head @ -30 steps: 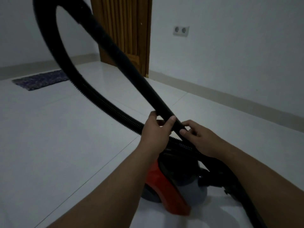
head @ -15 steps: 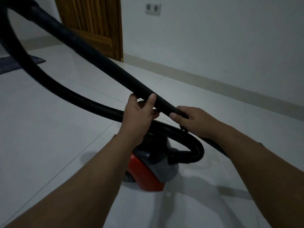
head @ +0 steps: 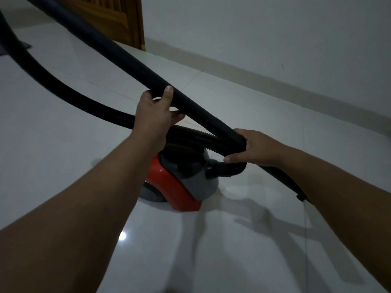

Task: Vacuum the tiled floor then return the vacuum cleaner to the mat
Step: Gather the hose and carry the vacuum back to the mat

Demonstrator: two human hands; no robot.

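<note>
A red and grey vacuum cleaner stands on the white tiled floor below my hands. Its black rigid wand runs diagonally from the upper left down to the right. A ribbed black hose loops from the left edge to the cleaner's front. My left hand grips the wand from below, thumb on top. My right hand grips the wand lower down, past a joint, fingers curled round it. The wand's lower end passes behind my right forearm. A dark corner of the mat shows at the far left.
A wooden door stands at the back left. A white wall with a beige skirting runs along the right. A thin cord hangs down near my right forearm. Shadows fall on the glossy tiles to the right of the cleaner.
My view has swung right and down, so the mat has slid almost out at the left. My right hand has moved further down the wand, away from my left hand.
</note>
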